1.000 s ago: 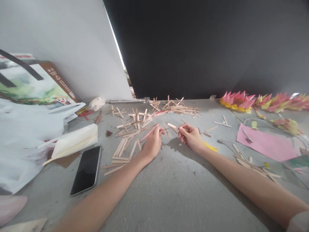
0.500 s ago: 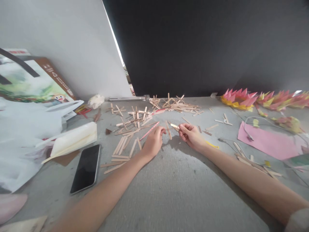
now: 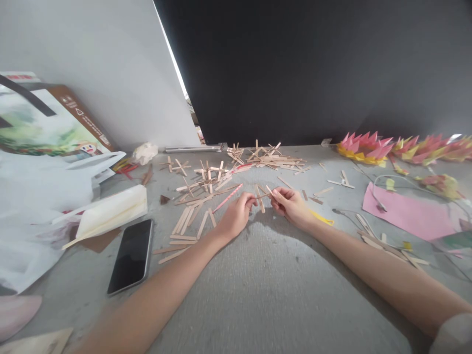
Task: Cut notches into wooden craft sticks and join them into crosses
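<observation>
Pinching a small wooden stick (image 3: 269, 191) at its end, the right hand (image 3: 291, 206) has its fingers closed round it above the grey bench (image 3: 265, 290), just beside the left hand (image 3: 236, 216), whose fingers grip a pink striped stick (image 3: 227, 198). The wooden stick is pale, flat and short. A printed carton (image 3: 47, 123) leans at the left; its writing is too small to read.

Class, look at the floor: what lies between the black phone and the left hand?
In the head view, loose wooden sticks lie on the grey floor between the phone and the left hand.
</observation>
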The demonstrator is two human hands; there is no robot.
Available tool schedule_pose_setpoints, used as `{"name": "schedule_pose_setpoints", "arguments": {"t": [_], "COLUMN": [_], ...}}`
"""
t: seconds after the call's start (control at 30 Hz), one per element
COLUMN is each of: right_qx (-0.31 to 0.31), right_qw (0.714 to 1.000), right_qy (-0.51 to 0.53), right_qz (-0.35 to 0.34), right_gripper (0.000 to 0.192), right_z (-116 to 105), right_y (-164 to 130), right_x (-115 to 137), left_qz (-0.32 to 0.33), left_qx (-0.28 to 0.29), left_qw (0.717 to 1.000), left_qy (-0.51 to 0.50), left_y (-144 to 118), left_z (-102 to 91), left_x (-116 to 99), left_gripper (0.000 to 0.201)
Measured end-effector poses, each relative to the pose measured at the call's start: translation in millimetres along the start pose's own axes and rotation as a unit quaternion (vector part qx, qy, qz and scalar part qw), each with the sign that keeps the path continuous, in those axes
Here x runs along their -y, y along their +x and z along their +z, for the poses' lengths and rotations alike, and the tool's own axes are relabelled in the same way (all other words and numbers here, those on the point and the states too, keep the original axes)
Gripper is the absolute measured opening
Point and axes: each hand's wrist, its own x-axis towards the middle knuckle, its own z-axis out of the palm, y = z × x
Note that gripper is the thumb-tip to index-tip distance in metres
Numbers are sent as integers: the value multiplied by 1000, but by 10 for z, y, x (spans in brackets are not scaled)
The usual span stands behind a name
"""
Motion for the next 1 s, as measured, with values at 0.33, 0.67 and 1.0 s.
{"name": "schedule_pose_setpoints", "arguments": {"t": [0.33,0.67,1.0], "right_qx": [4,23,39], "right_qw": [1000,999,997], "right_qy": [14,25,-57], "right_qz": [-18,0,-18], "right_gripper": [45,44,50], "right_z": [-23,-16,-34], "right_y": [6,-2,-12], "right_x": [6,35,-10], "left_qz": [30,78,99], "left_qx": [7,-10,-7], "left_qw": [999,997,994], "left_qy": [-23,-21,-54], "left_y": [1,1,-8], "left_z": [-18,-22,24], "left_x": [-39,-37,-86], "left_gripper": [18,19,20]}}
